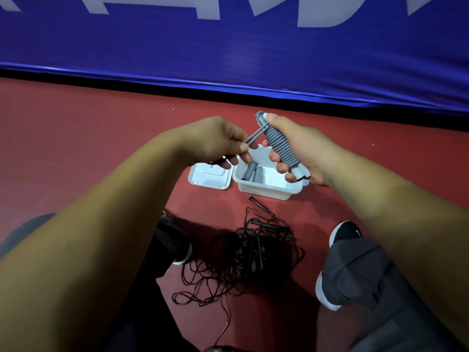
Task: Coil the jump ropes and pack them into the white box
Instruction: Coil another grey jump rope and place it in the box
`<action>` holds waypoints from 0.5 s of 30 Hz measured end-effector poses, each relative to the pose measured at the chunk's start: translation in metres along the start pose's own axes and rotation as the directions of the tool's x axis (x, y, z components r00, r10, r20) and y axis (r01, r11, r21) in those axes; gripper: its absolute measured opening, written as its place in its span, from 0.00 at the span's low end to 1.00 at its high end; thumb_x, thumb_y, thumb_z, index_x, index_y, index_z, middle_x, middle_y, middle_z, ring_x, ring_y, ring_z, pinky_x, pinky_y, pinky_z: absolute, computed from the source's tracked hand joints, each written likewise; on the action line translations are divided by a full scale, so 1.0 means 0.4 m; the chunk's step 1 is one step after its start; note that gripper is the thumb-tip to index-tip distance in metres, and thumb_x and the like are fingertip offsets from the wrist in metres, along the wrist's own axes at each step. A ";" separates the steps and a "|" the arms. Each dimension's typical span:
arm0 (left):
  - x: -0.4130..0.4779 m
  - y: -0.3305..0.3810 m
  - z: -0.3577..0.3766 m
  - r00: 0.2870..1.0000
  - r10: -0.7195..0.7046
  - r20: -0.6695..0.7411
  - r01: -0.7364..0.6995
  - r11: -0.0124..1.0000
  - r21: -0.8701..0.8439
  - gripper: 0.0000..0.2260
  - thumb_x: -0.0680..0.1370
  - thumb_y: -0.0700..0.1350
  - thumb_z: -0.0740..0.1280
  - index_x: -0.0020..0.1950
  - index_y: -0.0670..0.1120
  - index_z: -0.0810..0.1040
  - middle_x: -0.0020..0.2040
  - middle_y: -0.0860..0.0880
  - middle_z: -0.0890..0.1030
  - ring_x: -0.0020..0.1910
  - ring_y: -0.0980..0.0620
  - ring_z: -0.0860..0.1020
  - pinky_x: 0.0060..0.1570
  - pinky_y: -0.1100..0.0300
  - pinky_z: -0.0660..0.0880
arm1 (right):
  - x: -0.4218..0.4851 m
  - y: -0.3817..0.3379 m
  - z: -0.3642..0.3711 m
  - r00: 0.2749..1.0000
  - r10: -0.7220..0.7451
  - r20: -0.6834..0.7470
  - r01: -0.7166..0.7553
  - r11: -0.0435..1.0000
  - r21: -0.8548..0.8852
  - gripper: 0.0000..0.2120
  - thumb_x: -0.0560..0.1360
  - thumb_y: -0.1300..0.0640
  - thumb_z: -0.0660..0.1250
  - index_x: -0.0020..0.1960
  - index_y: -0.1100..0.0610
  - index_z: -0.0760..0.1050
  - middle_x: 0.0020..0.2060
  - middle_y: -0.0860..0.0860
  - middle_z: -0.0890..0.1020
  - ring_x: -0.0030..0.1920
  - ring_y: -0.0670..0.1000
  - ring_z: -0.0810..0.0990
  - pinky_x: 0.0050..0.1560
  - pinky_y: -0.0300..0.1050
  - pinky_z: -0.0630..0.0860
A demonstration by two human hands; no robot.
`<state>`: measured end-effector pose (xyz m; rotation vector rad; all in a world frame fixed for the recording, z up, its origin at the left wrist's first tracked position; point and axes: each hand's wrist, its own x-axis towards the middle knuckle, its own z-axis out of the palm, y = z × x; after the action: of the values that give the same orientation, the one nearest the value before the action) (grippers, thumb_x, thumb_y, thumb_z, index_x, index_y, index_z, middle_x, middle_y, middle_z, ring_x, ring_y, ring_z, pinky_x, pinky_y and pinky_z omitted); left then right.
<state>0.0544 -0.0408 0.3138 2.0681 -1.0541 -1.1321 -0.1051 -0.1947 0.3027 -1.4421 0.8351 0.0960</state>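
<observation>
My right hand grips a grey jump rope, its cord wound tightly round the handles into a bundle. My left hand pinches the loose end loop of that same grey cord, pulled out to the left of the bundle. Both hands hover above the open white box on the red floor. Inside the box lies another coiled grey rope. Below the box, a tangle of black jump ropes with slim black handles lies loose on the floor between my feet.
The white lid lies flat just left of the box. A blue padded barrier runs across the far side. My black shoes and dark trouser legs flank the black tangle.
</observation>
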 end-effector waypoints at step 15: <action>0.024 -0.007 0.027 0.996 0.004 -0.089 0.023 0.952 0.306 0.08 0.74 0.45 0.79 0.37 0.50 0.84 0.31 0.56 0.83 0.27 0.62 0.76 0.34 0.64 0.71 | -0.043 -0.008 0.006 0.848 0.172 0.501 -0.152 0.985 -0.081 0.27 0.82 0.31 0.57 0.49 0.54 0.77 0.32 0.52 0.70 0.22 0.48 0.66 0.23 0.37 0.67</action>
<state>0.0492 -0.0483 0.3022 2.3404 -1.2420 -0.9166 -0.1148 -0.1860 0.3145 -1.2908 0.5147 0.6008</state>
